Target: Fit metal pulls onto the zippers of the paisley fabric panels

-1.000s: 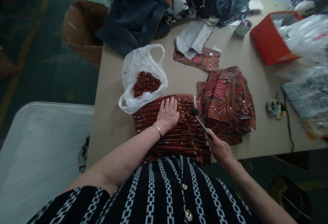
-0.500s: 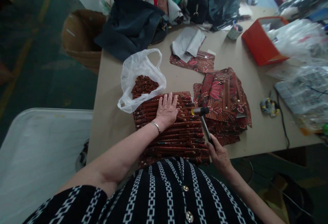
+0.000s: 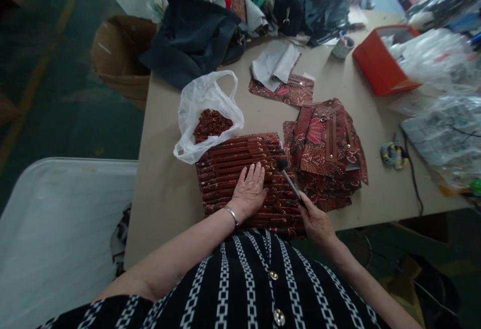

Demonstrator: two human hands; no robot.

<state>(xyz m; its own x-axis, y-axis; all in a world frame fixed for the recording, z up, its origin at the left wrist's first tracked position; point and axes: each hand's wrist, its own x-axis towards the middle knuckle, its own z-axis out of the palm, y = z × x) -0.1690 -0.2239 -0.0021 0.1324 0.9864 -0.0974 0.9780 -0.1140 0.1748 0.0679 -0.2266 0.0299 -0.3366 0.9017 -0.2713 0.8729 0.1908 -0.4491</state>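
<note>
My left hand [image 3: 248,188] lies flat, fingers stretched out, on a row of overlapping brown patterned fabric pieces [image 3: 233,157] with zippers. In my right hand [image 3: 315,219] is a small hammer [image 3: 291,184], gripped by its dark handle. The hammer's head is over the right-hand ends of the row; whether it touches them I cannot tell. A white plastic bag [image 3: 186,118] holding small brown tabs [image 3: 212,124] stands open at the row's far left corner. To the right of the hammer rises a stack of floral pieces with zippers [image 3: 319,138].
Behind lie a grey cloth [image 3: 274,63] on another floral piece and a dark blue bag [image 3: 195,38]. An orange box [image 3: 387,63], a cup [image 3: 342,48], pliers [image 3: 394,156] and plastic-wrapped goods [image 3: 443,138] are on the right. A cardboard bin [image 3: 120,58] stands left of the table.
My left hand has slid toward me and slightly right along the row. The hammer has shifted a little left, its head turned differently, still in my right hand.
</note>
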